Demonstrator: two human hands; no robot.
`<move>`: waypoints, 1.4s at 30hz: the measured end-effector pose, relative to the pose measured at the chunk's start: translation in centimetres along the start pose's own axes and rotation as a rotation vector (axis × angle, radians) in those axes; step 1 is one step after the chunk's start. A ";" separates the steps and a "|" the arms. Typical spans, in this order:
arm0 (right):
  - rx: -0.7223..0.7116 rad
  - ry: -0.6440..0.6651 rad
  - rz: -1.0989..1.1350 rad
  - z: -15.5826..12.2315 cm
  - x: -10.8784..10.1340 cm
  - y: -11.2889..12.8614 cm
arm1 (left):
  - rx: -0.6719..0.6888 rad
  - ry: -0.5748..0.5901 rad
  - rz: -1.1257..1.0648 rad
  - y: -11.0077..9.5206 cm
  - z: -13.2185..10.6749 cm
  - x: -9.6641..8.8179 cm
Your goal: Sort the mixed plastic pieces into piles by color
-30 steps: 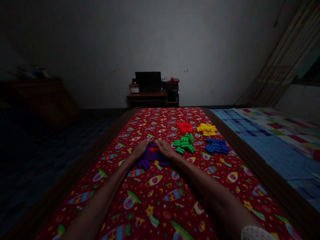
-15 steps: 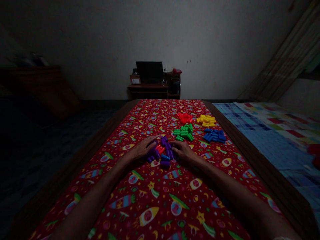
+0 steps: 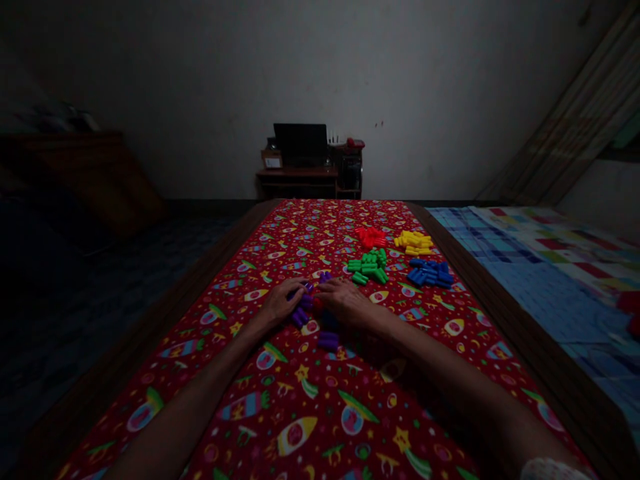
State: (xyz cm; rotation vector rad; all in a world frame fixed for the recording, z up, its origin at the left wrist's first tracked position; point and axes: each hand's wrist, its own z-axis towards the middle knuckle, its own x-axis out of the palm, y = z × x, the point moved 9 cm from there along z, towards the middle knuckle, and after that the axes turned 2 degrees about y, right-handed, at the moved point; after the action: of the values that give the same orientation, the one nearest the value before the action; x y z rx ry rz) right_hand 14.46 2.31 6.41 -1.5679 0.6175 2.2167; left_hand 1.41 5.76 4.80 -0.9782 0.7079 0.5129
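Small plastic tube-shaped toy blocks lie in a loose pile between my two hands, mostly purple. My left hand is curled at the left side of the pile, its fingertips closed on a purple block. More purple blocks lie just under and beside those fingers. Reaching over the right part of the pile, my right hand has its fingers bent down and together; what they grip is hidden. A red block shows by its fingertips. Nearer to me rests a separate purple block.
Sorted piles stand farther right: green blocks, red blocks, yellow blocks and blue blocks. A red patterned cloth covers the table. Behind it is a desk with a dark monitor.
My right hand has moved left over the pile, covering the red and blue blocks that showed before. My left hand has shifted slightly left and its fingers have drawn in.
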 end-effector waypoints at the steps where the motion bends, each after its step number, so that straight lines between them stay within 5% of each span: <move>1: -0.003 0.075 -0.049 0.7 0.5 0.3 | -0.002 -0.011 -0.011 0.1 0.0 -0.1; 6: 0.000 0.232 -0.077 2.9 0.9 0.3 | -0.078 -0.061 -0.060 1.0 -0.3 -0.6; 11: -0.009 -0.001 0.307 2.8 -3.4 -2.0 | -0.165 -0.060 -0.066 1.5 -0.5 -1.1; 14: 0.119 -0.237 0.415 2.3 -7.3 -7.5 | -0.197 -0.045 -0.062 1.6 -0.7 -1.2; 17: 0.304 -0.334 0.264 1.7 -9.9 -14.7 | -0.220 -0.048 -0.069 2.0 -0.9 -1.3; 21: 0.518 -0.253 -0.068 0.7 -10.3 -22.9 | -0.230 -0.043 -0.072 2.6 -0.9 -1.1; 24: 0.549 -0.111 -0.205 0.1 -8.2 -25.5 | -0.228 -0.038 -0.078 2.7 -0.9 -1.1; 28: 0.532 -0.045 -0.282 -0.3 -5.9 -25.8 | -0.223 -0.032 -0.078 2.5 -1.1 -1.2; 31: 0.503 -0.109 -0.254 -0.5 -6.3 -25.3 | -0.214 -0.026 -0.072 2.4 -1.1 -1.2; 38: 0.532 -0.331 -0.040 -1.1 -12.1 -23.8 | -0.158 -0.057 -0.057 2.3 -0.9 -1.1; 42: 0.558 -0.460 0.140 -1.4 -14.3 -19.4 | -0.160 -0.049 -0.067 2.0 -0.9 -1.0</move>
State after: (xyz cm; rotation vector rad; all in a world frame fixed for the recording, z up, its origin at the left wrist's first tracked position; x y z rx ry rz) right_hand 30.25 17.42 16.69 -0.7313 1.0959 2.1323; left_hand -0.96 5.83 4.07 -1.1315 0.5949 0.5390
